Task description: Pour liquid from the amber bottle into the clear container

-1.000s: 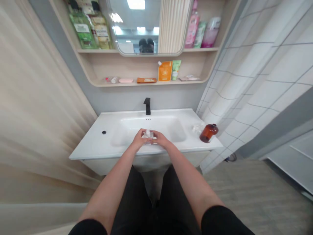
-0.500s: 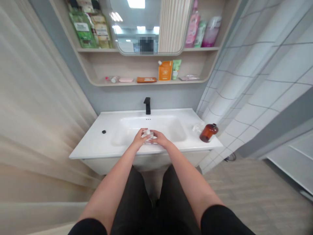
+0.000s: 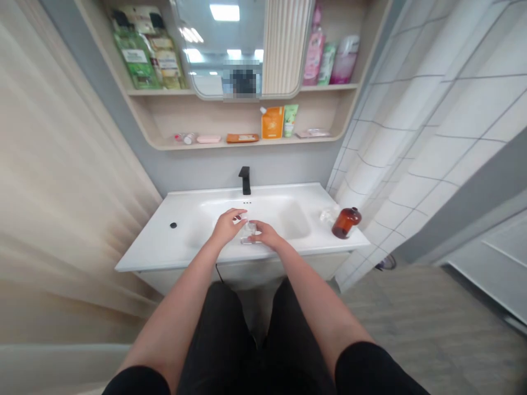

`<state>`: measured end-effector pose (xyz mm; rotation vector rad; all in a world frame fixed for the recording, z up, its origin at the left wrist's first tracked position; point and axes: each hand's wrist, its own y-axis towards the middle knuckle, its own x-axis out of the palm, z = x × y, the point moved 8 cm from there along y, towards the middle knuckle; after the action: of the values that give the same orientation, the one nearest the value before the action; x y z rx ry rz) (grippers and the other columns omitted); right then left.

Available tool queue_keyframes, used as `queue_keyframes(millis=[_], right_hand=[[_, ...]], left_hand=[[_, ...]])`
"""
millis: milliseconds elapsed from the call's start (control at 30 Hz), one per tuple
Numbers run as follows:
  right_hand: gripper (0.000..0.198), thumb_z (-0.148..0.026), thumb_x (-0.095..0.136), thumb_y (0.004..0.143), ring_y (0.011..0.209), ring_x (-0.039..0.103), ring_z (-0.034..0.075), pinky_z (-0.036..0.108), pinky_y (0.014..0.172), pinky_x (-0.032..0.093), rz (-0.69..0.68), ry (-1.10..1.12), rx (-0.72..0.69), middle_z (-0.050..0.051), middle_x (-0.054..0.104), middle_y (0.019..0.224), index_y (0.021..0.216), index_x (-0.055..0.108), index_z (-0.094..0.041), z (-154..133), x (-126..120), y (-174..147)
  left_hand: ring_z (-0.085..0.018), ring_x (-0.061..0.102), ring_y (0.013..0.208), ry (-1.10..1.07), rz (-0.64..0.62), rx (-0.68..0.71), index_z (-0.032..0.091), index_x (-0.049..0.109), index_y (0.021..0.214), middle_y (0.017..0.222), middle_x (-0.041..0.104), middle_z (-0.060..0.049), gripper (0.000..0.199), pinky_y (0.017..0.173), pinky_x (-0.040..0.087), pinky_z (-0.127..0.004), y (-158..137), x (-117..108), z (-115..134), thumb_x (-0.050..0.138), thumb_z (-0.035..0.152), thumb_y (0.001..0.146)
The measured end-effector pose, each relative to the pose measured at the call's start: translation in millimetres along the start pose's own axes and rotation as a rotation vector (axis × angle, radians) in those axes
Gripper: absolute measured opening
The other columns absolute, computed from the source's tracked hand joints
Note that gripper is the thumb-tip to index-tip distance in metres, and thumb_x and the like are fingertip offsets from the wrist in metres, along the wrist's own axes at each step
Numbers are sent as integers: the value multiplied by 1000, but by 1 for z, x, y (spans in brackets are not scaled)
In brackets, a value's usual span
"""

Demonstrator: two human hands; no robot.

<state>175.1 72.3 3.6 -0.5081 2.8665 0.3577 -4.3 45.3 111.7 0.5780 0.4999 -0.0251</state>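
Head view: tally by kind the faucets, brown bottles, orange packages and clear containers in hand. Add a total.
Black faucet: 1
Brown bottle: 1
Orange packages: 2 (spouted pouch, flat pack)
Clear container in right hand: 1
Total: 5

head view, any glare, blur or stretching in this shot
In the head view, the mirror shows lamp glare and a pixelated patch; same view, the shelf unit splays outward; there too, the clear container at the hands looks soft against the white basin.
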Motion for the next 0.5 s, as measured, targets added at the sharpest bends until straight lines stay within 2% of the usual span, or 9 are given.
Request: queue_keyframes(millis=[167,333,433,500], right_hand=[[80,-39,99,64,121,70,30,49,114,54,-7,54,32,8,77,135,139,75,-25,1,1,-1],[82,-37,99,64,122,70,32,50,115,53,8,63,50,10,77,135,141,75,-24,-3,0,-4],[81,-38,99,64,123,70,32,50,115,53,11,57,60,9,77,135,141,75,-25,-2,-1,-5],[81,-39,99,64,125,70,32,49,115,54,18,65,60,9,76,137,140,75,-25,-1,-3,-5]], left_hand=[[-22,76,89,42,37,-61,24,83,119,113,84,-8,33,93,65,-41,9,-14,6,81,32,87],[-22,76,86,12,94,-106,23,80,115,110,84,-7,33,92,65,-42,5,-25,5,82,34,85],[-22,76,88,45,200,-98,24,75,111,103,81,-5,32,91,63,-40,-6,-41,9,84,36,83],[-21,76,92,25,295,-84,24,72,115,102,79,-4,38,92,62,-38,-20,-58,9,84,40,83]])
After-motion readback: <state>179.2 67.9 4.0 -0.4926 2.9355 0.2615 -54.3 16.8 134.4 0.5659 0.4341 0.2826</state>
